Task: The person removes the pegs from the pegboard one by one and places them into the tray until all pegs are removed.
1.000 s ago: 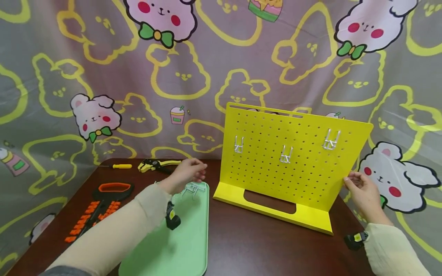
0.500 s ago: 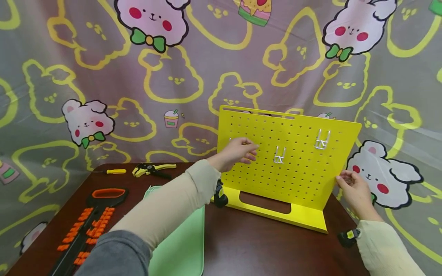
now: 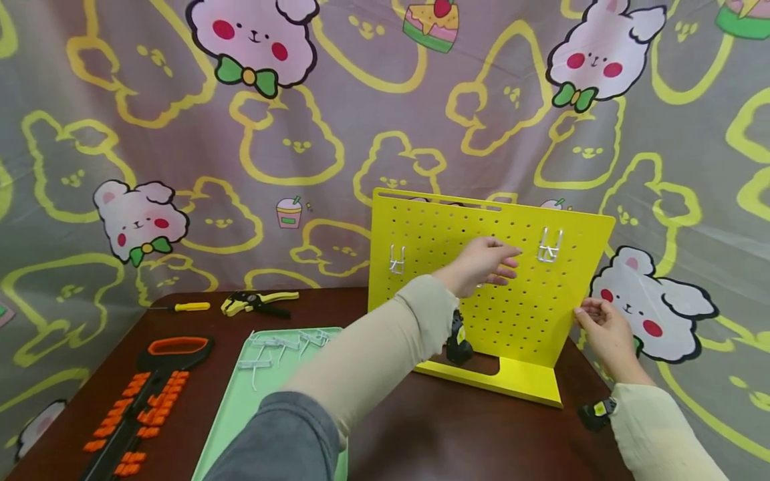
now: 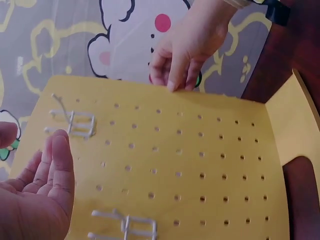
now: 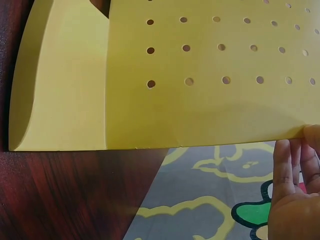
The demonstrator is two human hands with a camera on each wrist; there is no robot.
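The yellow board (image 3: pixel 529 300) with lots of little holes stands up on the tabletop (image 3: pixel 451 427). The person's right hand (image 3: pixel 609 337) pinches its right edge. The left hand (image 3: pixel 480 264) is in front of the board, fingers stretched out and bare, close to the white hook (image 3: pixel 548 252) near the top right corner (I can't tell if they touch). Another hook (image 3: pixel 397 265) hangs near the left side. To the left, a green tray (image 3: pixel 231 411) has thin wire bits (image 3: pixel 277 342) at its far end.
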